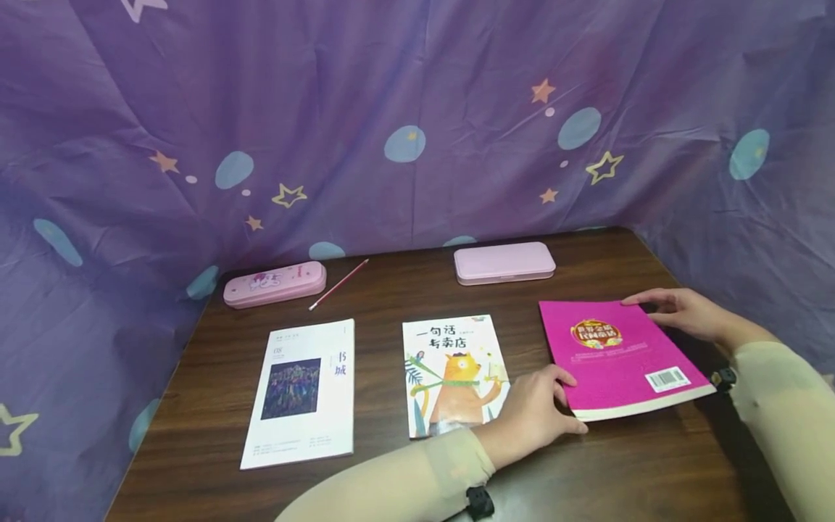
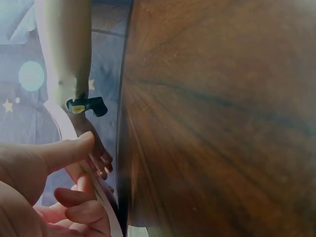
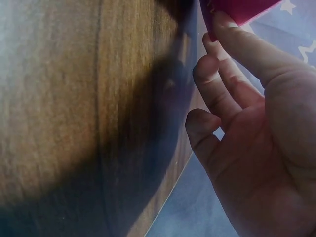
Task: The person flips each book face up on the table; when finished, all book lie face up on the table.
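A magenta book [image 1: 620,359] lies back cover up, barcode showing, at the right of the wooden table [image 1: 391,486]. My left hand [image 1: 554,406] grips its near left corner, fingers on the cover and thumb at the page edge. In the left wrist view my left hand [image 2: 59,187] pinches the book's pale edge [image 2: 59,123] between thumb and curled fingers. My right hand [image 1: 678,312] rests its outstretched fingers on the book's far right corner. In the right wrist view, my right hand's [image 3: 247,123] fingertips touch the book's corner [image 3: 237,10].
An orange-cat picture book [image 1: 453,373] lies at the centre and a white magazine [image 1: 303,391] to its left. At the back lie a printed pink pencil case [image 1: 274,284], a pencil [image 1: 339,284] and a plain pink case [image 1: 504,262]. A purple starred cloth [image 1: 417,109] surrounds the table.
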Action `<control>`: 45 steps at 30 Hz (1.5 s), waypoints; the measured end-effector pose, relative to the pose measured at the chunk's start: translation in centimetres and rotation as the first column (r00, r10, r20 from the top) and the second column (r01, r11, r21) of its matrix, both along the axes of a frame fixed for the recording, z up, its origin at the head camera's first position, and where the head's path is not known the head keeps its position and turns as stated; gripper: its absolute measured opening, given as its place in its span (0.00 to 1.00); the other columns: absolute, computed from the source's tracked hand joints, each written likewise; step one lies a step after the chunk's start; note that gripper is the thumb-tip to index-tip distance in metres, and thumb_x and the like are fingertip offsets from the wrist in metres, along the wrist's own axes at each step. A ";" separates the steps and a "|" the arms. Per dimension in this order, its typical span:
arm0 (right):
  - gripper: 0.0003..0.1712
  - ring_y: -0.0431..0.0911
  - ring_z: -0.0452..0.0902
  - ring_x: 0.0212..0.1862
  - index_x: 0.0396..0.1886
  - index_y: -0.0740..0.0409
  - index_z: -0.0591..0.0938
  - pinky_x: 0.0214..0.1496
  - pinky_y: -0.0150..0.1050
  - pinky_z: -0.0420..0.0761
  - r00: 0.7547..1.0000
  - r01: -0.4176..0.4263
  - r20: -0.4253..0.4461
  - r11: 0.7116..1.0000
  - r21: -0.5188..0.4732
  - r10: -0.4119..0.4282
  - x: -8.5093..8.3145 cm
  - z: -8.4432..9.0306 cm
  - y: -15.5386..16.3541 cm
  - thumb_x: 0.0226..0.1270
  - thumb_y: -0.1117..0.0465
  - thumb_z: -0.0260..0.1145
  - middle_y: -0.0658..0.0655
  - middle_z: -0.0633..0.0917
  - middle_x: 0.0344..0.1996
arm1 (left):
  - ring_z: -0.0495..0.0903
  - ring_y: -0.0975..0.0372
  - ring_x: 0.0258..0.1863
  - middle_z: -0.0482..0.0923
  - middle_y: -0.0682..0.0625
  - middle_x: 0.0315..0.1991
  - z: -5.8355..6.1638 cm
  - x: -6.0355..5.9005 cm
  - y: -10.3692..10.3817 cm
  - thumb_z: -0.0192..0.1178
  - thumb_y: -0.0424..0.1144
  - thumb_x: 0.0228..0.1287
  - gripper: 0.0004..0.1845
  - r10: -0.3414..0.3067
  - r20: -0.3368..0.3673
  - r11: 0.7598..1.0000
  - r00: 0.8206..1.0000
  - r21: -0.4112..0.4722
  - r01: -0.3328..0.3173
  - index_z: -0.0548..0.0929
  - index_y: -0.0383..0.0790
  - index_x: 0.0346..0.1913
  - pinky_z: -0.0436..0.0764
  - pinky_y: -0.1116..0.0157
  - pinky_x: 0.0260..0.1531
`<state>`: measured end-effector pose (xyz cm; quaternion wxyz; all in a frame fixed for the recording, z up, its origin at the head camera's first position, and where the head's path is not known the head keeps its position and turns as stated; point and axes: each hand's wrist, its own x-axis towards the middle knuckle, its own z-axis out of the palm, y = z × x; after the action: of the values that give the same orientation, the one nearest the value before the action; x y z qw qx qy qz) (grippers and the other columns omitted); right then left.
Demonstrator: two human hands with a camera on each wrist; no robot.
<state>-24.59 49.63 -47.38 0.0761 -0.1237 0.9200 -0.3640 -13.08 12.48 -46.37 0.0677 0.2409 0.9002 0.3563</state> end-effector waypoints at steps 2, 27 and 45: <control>0.20 0.33 0.83 0.39 0.62 0.65 0.81 0.39 0.32 0.82 1.000 -0.001 0.011 1.000 -0.014 0.001 -0.1 0.0 0.0 0.73 0.68 0.66 0.28 0.84 0.46 | 0.76 0.80 0.31 0.83 0.71 0.26 0.1 0.0 0.0 0.84 0.50 0.45 0.28 0.001 -0.020 1.000 1.000 0.009 -0.001 0.83 0.54 0.51 0.70 0.83 0.39; 0.21 0.30 0.84 0.51 0.67 0.69 0.75 0.41 0.34 0.86 0.993 -0.115 -0.070 0.951 -0.289 0.099 -0.5 2.5 1.2 0.77 0.74 0.56 0.32 0.84 0.56 | 0.84 0.75 0.39 0.85 0.67 0.45 2.0 -0.8 -2.2 0.69 0.56 0.64 0.12 0.057 -0.415 0.998 0.908 0.003 -0.062 0.89 0.63 0.49 0.66 0.81 0.27; 0.17 0.30 0.79 0.43 0.61 0.58 0.81 0.42 0.24 0.74 0.965 0.108 -0.187 0.931 -0.348 -0.181 0.2 5.0 -0.3 0.76 0.70 0.60 0.34 0.87 0.43 | 0.63 0.81 0.19 0.80 0.63 0.33 2.4 -1.8 -2.8 0.73 0.43 0.61 0.12 0.216 -0.384 0.914 0.898 0.403 -0.047 0.87 0.54 0.47 0.63 0.83 0.24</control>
<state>-24.35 49.36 -42.37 -0.0735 -0.1051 0.8540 -0.5042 -14.85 9.68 -43.95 -0.2008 0.2578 0.8205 0.4691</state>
